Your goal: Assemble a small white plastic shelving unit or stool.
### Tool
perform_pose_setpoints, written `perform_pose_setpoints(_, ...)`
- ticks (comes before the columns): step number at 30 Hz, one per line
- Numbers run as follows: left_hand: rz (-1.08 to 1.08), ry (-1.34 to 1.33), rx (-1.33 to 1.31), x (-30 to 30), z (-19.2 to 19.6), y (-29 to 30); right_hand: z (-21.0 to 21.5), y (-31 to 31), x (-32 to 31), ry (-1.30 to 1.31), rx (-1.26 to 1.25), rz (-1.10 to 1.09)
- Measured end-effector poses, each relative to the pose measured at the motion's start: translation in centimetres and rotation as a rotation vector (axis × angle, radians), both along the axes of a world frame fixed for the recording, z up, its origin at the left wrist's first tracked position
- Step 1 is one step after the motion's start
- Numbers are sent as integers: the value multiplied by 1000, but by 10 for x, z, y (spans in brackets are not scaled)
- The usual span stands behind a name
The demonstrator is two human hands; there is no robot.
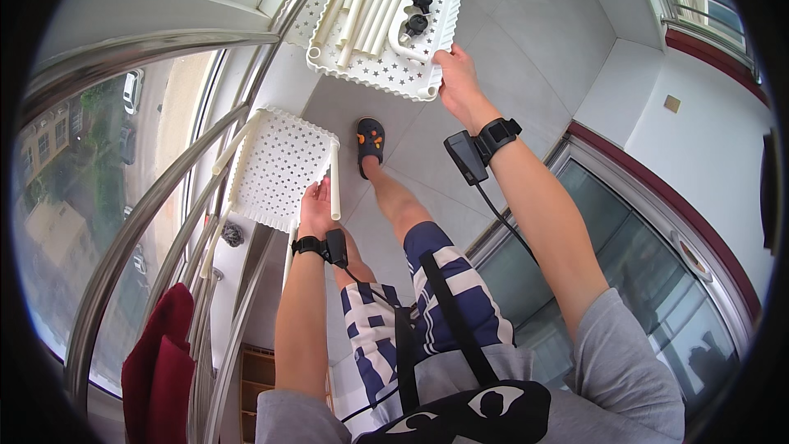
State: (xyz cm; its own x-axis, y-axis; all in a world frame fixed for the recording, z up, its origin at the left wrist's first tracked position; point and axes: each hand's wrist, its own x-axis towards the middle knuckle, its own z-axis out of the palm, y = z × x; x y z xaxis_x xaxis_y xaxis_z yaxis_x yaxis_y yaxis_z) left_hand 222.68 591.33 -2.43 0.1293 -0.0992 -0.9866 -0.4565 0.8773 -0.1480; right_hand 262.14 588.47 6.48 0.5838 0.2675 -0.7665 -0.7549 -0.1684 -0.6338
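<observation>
My right hand (462, 86) grips the near right corner of a white scallop-edged tray (386, 80) with star-shaped holes. On it lie several white tubes (374, 8), a bent white tube (394, 37) and black wheel casters (417, 25). Lower and to the left is a second white star-perforated shelf tray (283, 166), with white tubes at its corners. My left hand (316, 212) is closed at this shelf's right edge, beside an upright white tube (334, 181). Its fingertips are partly hidden there.
A metal railing (156, 197) runs along the window at left, with a dark red cloth (160, 362) over it. My foot in a dark clog (371, 144) stands on grey tiles (526, 41). A sliding glass door (608, 255) is at right; a wooden shelf (257, 378) sits lower left.
</observation>
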Motion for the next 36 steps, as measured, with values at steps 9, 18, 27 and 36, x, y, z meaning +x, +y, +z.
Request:
perform_pose_setpoints(9,-69,21,-17,-4,36,-17,28,-33,-19,-49,55,41)
perform_pose_setpoints(18,-74,168,23,-53,79,-69,102,-70,-31,-158,49,87)
perform_pose_setpoints(27,-259,114,123,-107,139,-122,230,-159,-38,-197,52,284)
perform_pose_setpoints(36,-595,311,632,-112,243,-136,315,-241,-89,-240,94,355)
